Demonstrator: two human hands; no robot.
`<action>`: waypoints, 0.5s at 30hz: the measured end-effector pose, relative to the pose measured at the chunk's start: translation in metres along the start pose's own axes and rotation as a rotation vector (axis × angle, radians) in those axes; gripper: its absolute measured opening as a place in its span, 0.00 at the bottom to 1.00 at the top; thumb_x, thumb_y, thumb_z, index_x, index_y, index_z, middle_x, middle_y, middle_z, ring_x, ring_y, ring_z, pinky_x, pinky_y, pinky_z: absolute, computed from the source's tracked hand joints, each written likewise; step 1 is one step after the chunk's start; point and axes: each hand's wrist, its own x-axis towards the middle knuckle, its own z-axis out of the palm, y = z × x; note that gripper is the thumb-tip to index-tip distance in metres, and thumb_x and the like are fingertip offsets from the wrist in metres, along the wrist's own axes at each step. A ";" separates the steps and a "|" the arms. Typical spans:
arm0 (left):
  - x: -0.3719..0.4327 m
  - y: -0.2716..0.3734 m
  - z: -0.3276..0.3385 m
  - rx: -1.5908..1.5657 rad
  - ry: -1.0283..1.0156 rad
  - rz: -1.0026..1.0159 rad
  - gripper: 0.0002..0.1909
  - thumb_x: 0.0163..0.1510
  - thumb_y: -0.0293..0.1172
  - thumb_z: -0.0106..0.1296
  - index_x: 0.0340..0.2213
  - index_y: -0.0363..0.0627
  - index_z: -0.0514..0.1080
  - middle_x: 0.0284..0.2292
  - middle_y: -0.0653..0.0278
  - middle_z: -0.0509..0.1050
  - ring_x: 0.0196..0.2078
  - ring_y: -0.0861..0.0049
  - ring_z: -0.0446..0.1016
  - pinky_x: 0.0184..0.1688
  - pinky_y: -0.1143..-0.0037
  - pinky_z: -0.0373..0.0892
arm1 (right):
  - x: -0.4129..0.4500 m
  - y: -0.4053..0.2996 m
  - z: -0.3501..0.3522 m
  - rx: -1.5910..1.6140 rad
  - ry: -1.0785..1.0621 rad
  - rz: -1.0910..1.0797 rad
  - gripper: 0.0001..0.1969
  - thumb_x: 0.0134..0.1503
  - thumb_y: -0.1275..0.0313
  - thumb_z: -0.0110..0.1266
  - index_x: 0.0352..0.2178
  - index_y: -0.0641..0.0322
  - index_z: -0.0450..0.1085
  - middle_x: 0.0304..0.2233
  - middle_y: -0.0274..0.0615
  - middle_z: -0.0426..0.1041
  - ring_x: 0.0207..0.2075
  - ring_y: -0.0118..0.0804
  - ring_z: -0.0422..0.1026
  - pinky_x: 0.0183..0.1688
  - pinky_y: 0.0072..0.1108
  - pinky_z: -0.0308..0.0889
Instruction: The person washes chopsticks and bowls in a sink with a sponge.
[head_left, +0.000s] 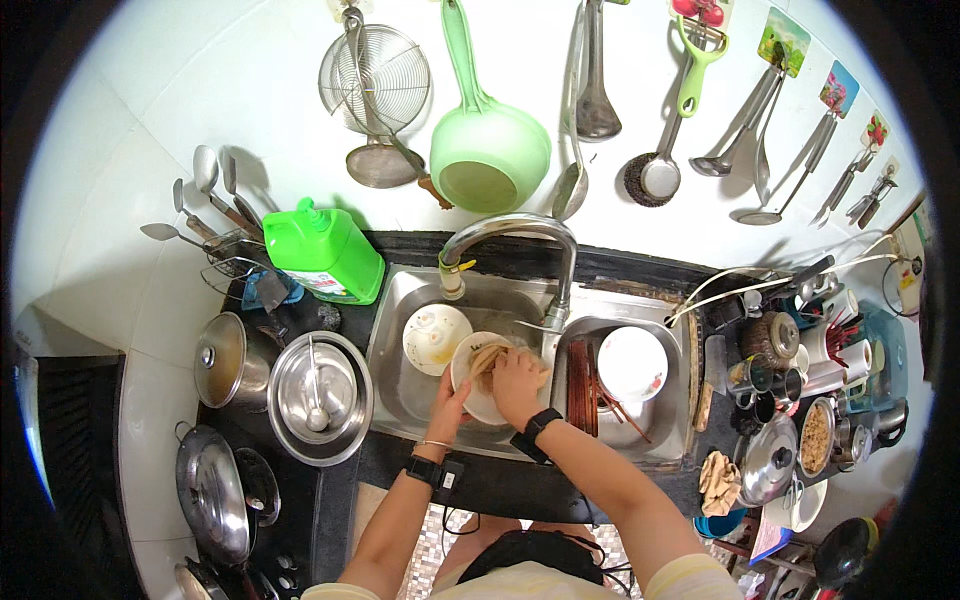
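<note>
Over the left basin of the steel sink (397, 300), my left hand (448, 409) grips the near left rim of a white bowl or plate (484, 409), which is tilted. My right hand (517, 382) presses a tan, fibrous scrubber or cloth (487, 360) against its inner face; the fingers partly hide it. Behind and to the left, a white plate with yellowish residue (437, 339) lies in the same basin. The right basin holds a white dish with a floral pattern (632, 364) and a bundle of reddish-brown chopsticks (581, 390).
The curved faucet (510, 223) arches over the left basin. A green detergent jug (326, 255) and nested steel bowls (320, 397) stand left. Right of the sink lie a cleaver (715, 364), a crumpled tan cloth (720, 482) and a lidded pot (770, 459). Utensils hang on the wall.
</note>
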 end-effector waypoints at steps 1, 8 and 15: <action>-0.001 0.003 -0.001 0.003 -0.002 0.028 0.30 0.55 0.39 0.43 0.57 0.56 0.47 0.50 0.62 0.61 0.47 0.72 0.67 0.37 0.70 0.72 | 0.002 -0.002 0.000 -0.018 0.027 0.018 0.12 0.43 0.75 0.49 0.32 0.61 0.69 0.38 0.45 0.66 0.43 0.45 0.62 0.39 0.38 0.58; -0.002 0.016 -0.007 -0.038 -0.042 0.004 0.31 0.55 0.39 0.44 0.57 0.53 0.47 0.50 0.63 0.61 0.47 0.73 0.66 0.40 0.71 0.70 | 0.021 -0.005 -0.011 0.831 0.185 0.094 0.19 0.39 0.84 0.47 0.36 0.61 0.65 0.37 0.46 0.66 0.41 0.51 0.62 0.44 0.33 0.57; 0.005 0.012 -0.024 -0.059 -0.170 -0.147 0.33 0.54 0.61 0.34 0.53 0.52 0.54 0.46 0.64 0.65 0.46 0.77 0.66 0.41 0.73 0.68 | 0.024 -0.015 -0.031 1.219 -0.123 -0.160 0.16 0.41 0.83 0.47 0.35 0.62 0.65 0.31 0.47 0.67 0.36 0.43 0.67 0.40 0.27 0.60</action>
